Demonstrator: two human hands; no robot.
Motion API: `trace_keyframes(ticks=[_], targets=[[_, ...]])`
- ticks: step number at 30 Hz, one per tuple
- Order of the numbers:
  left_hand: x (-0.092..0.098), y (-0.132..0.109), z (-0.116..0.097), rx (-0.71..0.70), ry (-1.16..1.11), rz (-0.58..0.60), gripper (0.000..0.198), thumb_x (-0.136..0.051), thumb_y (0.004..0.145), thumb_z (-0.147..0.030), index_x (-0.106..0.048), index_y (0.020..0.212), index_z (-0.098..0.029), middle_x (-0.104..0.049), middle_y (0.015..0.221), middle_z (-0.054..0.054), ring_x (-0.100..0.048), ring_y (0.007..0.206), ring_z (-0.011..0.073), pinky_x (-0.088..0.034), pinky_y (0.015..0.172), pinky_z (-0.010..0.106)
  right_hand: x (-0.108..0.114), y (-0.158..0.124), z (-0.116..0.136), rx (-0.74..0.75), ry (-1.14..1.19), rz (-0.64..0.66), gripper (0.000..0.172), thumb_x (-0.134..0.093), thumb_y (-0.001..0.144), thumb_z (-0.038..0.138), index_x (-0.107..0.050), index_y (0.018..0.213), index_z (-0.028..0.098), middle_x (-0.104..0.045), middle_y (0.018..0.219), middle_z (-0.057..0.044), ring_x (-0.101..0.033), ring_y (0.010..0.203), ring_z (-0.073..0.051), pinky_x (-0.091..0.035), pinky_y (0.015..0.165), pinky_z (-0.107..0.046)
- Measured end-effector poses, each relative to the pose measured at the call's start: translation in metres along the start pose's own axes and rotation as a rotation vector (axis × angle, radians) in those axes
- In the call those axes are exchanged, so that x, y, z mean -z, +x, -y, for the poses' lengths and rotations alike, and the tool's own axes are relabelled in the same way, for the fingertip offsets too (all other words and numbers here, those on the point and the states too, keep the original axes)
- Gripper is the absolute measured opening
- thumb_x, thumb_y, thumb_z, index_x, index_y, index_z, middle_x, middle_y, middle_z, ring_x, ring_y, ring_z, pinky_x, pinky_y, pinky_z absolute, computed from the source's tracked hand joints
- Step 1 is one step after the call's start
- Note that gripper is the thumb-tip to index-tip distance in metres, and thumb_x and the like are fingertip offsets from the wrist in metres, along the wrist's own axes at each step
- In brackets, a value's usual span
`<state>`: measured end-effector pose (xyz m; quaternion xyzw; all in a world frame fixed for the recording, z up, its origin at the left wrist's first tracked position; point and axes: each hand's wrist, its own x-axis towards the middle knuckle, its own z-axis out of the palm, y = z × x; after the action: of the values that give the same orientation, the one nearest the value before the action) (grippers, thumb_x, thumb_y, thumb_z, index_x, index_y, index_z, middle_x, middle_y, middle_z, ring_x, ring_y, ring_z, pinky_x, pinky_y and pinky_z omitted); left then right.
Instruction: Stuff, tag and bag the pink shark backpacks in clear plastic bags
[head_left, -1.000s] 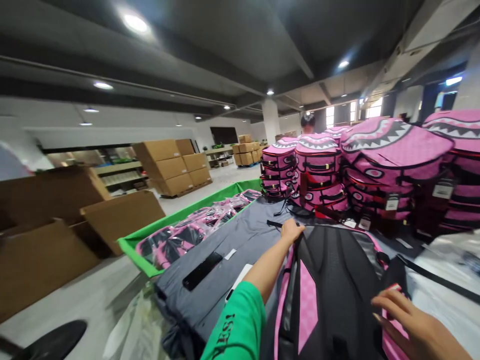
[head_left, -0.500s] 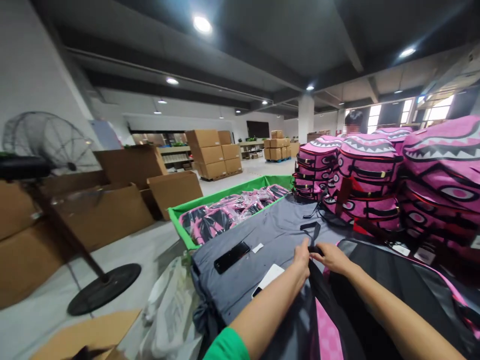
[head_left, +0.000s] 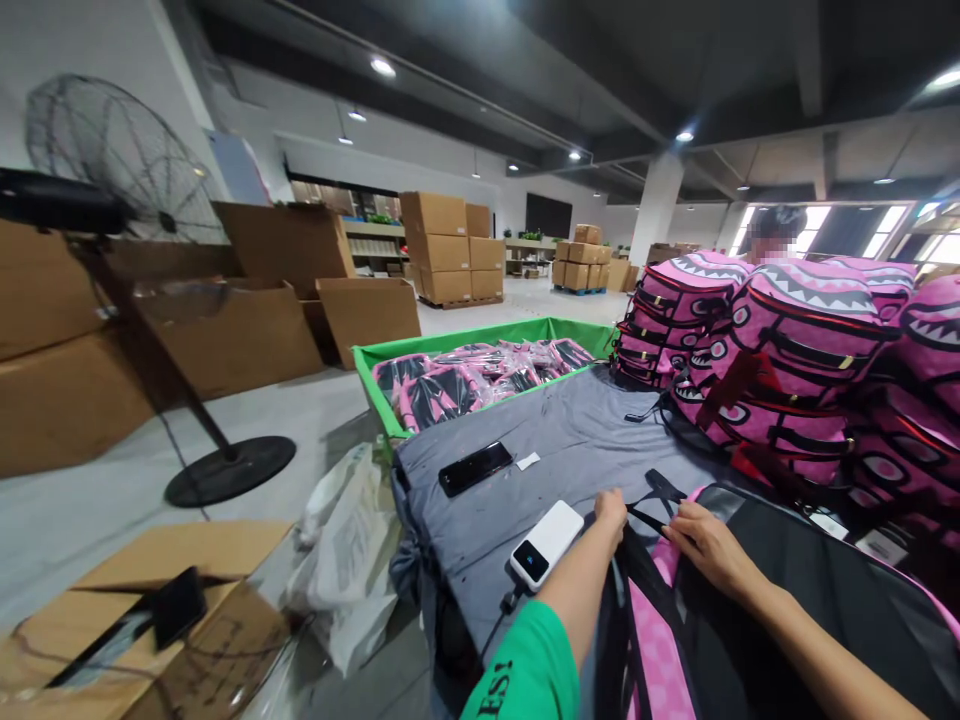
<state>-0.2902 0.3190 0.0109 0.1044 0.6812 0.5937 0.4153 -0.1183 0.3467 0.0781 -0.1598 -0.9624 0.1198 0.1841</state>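
A pink and black backpack lies on the grey cloth-covered table, its black padded back facing up. My left hand is closed on a black webbing strap at the bag's near left side. A little to the right, my right hand pinches the same strap, whose loose end sticks up beyond the fingers. A short length of it runs between the two hands. Left of my left hand lies a white power bank with a cable plugged in.
A black phone and a small white slip lie on the cloth. Stacked pink backpacks stand at right, with a person behind. Beyond the table, a green-lined bin holds plastic-wrapped bags. A fan and cartons stand left.
My hands have moved apart, the right one shifting right, and more strap shows between them. The view has tilted down, and the whole power bank is visible.
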Motion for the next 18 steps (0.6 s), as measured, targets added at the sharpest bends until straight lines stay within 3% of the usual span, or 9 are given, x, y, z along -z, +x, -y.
trace_keyframes(ticks=[2, 4, 5, 7, 9, 13, 15, 18], targets=[[0.006, -0.007, -0.007, 0.023, -0.060, 0.063, 0.040, -0.056, 0.097, -0.048, -0.058, 0.078, -0.013, -0.054, 0.064, -0.001, -0.049, 0.053, 0.0102, -0.044, 0.057, 0.025, 0.006, 0.003, -0.003, -0.025, 0.018, -0.004, 0.058, -0.029, 0.103, 0.053, -0.066, 0.073, 0.020, -0.061, 0.071, -0.008, -0.059, 0.071, -0.019, -0.047, 0.072, -0.030], [0.012, -0.016, -0.023, -0.002, -0.122, 0.162, 0.043, -0.059, 0.093, -0.051, -0.056, 0.073, -0.013, -0.052, 0.059, -0.001, -0.047, 0.049, 0.0102, -0.043, 0.054, 0.025, 0.014, 0.013, -0.003, -0.147, 0.037, -0.007, 0.043, -0.033, 0.102, 0.040, -0.070, 0.110, 0.020, -0.063, 0.070, -0.004, -0.061, 0.069, -0.019, -0.047, 0.069, -0.029], [0.015, -0.021, -0.033, -0.031, -0.151, 0.222, 0.044, -0.062, 0.090, -0.053, -0.056, 0.071, -0.014, -0.053, 0.058, 0.001, -0.049, 0.049, 0.0111, -0.045, 0.054, 0.026, 0.017, 0.020, -0.001, -0.226, 0.042, 0.002, 0.043, -0.037, 0.099, 0.033, -0.062, 0.130, 0.018, -0.062, 0.066, -0.002, -0.061, 0.066, -0.019, -0.046, 0.066, -0.028], [0.019, -0.033, -0.056, -0.121, -0.189, 0.348, 0.043, -0.073, 0.081, -0.052, -0.059, 0.072, -0.013, -0.059, 0.063, 0.004, -0.056, 0.055, 0.0136, -0.049, 0.060, 0.028, 0.025, 0.037, 0.005, -0.356, 0.046, 0.021, 0.062, -0.046, 0.089, 0.020, -0.043, 0.151, 0.016, -0.057, 0.059, 0.003, -0.059, 0.059, -0.017, -0.044, 0.062, -0.025], [0.023, -0.046, -0.079, -0.239, -0.195, 0.447, 0.040, -0.083, 0.071, -0.047, -0.064, 0.077, -0.012, -0.065, 0.072, 0.005, -0.061, 0.064, 0.0152, -0.052, 0.067, 0.029, 0.036, 0.053, 0.012, -0.408, 0.025, -0.009, 0.064, -0.050, 0.084, 0.014, -0.049, 0.148, 0.018, -0.057, 0.062, 0.003, -0.059, 0.062, -0.016, -0.042, 0.062, -0.024], [0.020, -0.070, -0.117, -0.477, -0.149, 0.538, 0.043, -0.093, 0.054, -0.037, -0.070, 0.080, -0.012, -0.068, 0.080, 0.003, -0.060, 0.078, 0.0162, -0.049, 0.078, 0.028, 0.069, 0.059, 0.017, -0.467, -0.065, -0.194, 0.030, -0.052, 0.087, 0.018, -0.075, 0.105, 0.021, -0.063, 0.099, -0.010, -0.061, 0.093, -0.023, -0.044, 0.074, -0.029], [0.012, -0.079, -0.128, -0.558, -0.122, 0.571, 0.044, -0.093, 0.052, -0.037, -0.071, 0.081, -0.012, -0.068, 0.083, 0.003, -0.060, 0.082, 0.0169, -0.047, 0.081, 0.028, 0.085, 0.041, 0.017, -0.475, -0.097, -0.235, 0.021, -0.056, 0.085, 0.018, -0.076, 0.089, 0.019, -0.059, 0.113, -0.014, -0.056, 0.108, -0.028, -0.045, 0.083, -0.033], [-0.011, -0.086, -0.136, -0.613, -0.071, 0.633, 0.045, -0.090, 0.056, -0.042, -0.072, 0.083, -0.011, -0.069, 0.084, 0.004, -0.060, 0.083, 0.0171, -0.046, 0.081, 0.028, 0.093, -0.012, 0.029, -0.464, -0.046, -0.151, 0.016, -0.058, 0.076, 0.011, -0.073, 0.079, 0.017, -0.062, 0.103, -0.012, -0.059, 0.098, -0.025, -0.048, 0.083, -0.033]])
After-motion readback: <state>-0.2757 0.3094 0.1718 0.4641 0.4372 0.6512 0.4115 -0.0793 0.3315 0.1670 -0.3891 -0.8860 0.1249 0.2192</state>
